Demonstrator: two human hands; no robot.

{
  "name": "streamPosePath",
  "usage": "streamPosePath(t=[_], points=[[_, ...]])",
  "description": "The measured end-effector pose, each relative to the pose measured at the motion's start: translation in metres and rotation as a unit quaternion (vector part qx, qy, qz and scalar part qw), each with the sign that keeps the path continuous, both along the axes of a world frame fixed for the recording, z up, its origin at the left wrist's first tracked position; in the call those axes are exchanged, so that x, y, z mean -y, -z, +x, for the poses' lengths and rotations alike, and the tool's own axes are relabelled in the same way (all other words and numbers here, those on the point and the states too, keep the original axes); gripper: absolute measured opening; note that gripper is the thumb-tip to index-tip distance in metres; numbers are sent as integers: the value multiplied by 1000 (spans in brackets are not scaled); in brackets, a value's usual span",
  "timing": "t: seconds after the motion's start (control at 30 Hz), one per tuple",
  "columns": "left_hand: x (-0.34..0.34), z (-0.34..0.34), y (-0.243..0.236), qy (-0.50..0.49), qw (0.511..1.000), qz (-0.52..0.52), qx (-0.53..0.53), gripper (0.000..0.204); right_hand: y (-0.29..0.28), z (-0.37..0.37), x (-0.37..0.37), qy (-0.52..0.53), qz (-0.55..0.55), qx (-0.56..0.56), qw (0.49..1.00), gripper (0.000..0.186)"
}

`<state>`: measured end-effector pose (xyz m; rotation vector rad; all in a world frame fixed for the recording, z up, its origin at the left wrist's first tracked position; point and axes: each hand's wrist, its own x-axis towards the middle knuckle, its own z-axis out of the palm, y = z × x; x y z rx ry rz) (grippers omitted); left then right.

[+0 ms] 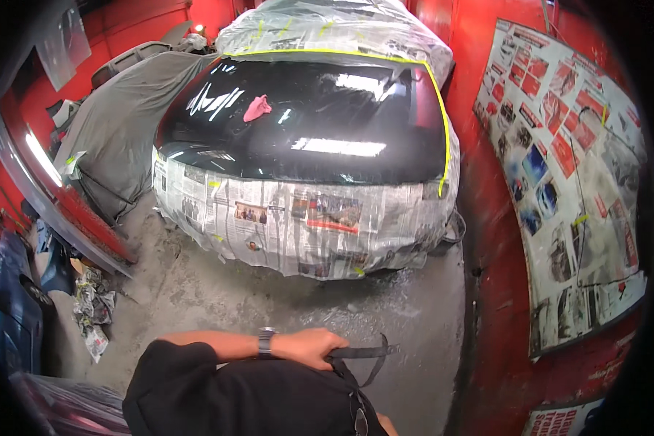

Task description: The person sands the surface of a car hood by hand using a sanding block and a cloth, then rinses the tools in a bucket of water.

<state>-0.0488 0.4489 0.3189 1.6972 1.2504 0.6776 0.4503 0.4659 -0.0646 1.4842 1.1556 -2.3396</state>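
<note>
Black shirt cloth (269, 396) fills the near foreground at six o'clock, with the left hand (311, 346) just above it, its fingers closed around one end of a black strap (363, 352) whose loose part reaches toward half past five. Of the right arm only a sliver of skin (386, 426) shows at the lower edge, so I cannot tell how the right hand stands. If the strap's free end swung while close to the glossy black panel (334, 123) at twelve o'clock, it might mark the surface; for now the two are well apart. The pink cloth (256, 109) lying on that panel at eleven o'clock could slide off, given the slope, and the floor (269, 305) looks damp enough in places to make a foot slip. A snag might also tear the newspaper (218, 218) masking below the panel. Counted up: one strap, one wristwatch (267, 342), one pink cloth, one black panel, one grey cover (131, 116) at ten o'clock, and two picture boards, a large one (559, 189) at three and part of another (559, 421) between four and five.
</note>
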Motion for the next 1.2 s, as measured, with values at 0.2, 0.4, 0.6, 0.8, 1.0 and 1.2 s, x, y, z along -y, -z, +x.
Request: streamPosePath(t=[0.2, 0.4, 0.6, 0.8, 1.0, 1.2], points=[[100, -64, 7, -84, 958, -267, 66, 38, -2, -42, -5, -2, -20, 27, 999, 41], [208, -64, 100, -398, 678, -460, 412, 30, -13, -46, -21, 18, -8, 61, 998, 41], [247, -15, 129, -436, 739, -419, 297, 26, -22, -54, -30, 1, -3, 72, 997, 41], [312, -10, 197, -414, 670, -478, 388, 29, -24, -56, -34, -1, 1, 77, 997, 42], [333, -14, 208, -372, 447, -394, 711, 35, -20, -58, -33, 0, -4, 76, 997, 42], [341, 7, 219, -631, 378, -441, 514, 50, -20, -58, -46, -8, 2, 78, 997, 42]])
